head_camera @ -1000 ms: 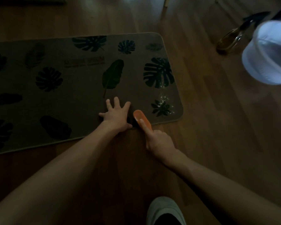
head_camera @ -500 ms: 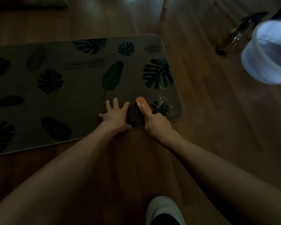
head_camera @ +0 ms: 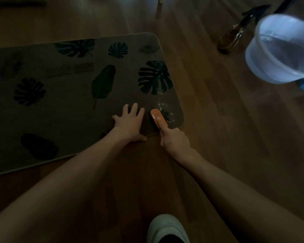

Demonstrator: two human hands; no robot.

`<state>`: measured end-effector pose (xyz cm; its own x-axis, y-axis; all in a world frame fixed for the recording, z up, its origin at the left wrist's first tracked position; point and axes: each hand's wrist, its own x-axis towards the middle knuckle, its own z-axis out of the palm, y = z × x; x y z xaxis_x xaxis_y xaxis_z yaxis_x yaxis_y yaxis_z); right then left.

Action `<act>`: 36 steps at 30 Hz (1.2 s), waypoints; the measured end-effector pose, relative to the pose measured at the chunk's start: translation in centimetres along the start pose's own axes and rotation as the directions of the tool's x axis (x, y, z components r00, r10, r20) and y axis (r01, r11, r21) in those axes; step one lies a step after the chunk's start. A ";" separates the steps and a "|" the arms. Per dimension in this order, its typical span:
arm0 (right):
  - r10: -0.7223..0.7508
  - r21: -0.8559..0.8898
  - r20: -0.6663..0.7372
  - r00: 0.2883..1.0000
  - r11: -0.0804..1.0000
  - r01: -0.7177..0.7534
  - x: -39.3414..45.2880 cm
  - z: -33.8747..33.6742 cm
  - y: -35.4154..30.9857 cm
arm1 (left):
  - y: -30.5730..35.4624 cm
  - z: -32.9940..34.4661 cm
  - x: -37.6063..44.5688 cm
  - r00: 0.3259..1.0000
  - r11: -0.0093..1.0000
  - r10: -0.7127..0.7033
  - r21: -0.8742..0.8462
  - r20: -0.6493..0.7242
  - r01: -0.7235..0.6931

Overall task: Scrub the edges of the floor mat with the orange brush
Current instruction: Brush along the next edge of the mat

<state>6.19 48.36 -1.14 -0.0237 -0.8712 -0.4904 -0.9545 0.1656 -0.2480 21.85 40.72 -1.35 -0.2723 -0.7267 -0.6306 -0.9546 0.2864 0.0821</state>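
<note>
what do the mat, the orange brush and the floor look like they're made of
Floor mat: seems a woven or short-pile fabric, matte, with printed dark leaves and a bound edge; the dim light leaves the weave unclear.
Orange brush: looks like smooth moulded plastic, evenly coloured with a rounded tip.
Floor: plank seams and a soft sheen suggest wood or laminate.

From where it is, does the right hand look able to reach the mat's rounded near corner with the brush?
Probably yes. The right hand holds the orange brush on the mat beside that corner, with nothing between; the left hand presses flat on the other side.
</note>
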 end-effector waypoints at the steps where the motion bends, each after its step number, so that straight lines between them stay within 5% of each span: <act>1: 0.020 0.022 -0.016 1.000 1.000 -0.020 0.8 -0.4 0.2 | 0.0 0.0 0.0 1.000 1.000 -0.002 0.001 -0.009 0.002; 9: 0.089 0.093 -0.027 0.996 0.992 -0.086 3.1 -2.7 0.6 | 0.8 -1.3 0.2 0.999 0.999 -0.047 -0.009 0.016 0.047; 19: -0.145 0.040 0.012 0.989 0.989 0.144 -3.5 1.9 0.8 | 1.2 -1.0 -0.2 0.999 0.999 -0.049 -0.017 0.002 0.049; 29: 0.005 0.037 0.031 0.999 0.999 -0.006 2.0 -1.3 -0.8 | 0.7 -0.8 -0.1 0.999 0.999 -0.035 -0.028 -0.004 0.035; 36: 0.002 0.007 0.000 1.000 1.000 -0.002 -1.9 -0.1 2.4 | 0.7 -0.4 -0.4 0.999 0.997 -0.042 -0.060 0.011 0.043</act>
<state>3.95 50.36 -0.71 -0.0255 -0.8707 -0.4912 -0.9522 0.1708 -0.2532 21.26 40.90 -0.74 -0.2304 -0.7314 -0.6418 -0.9709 0.2172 0.1011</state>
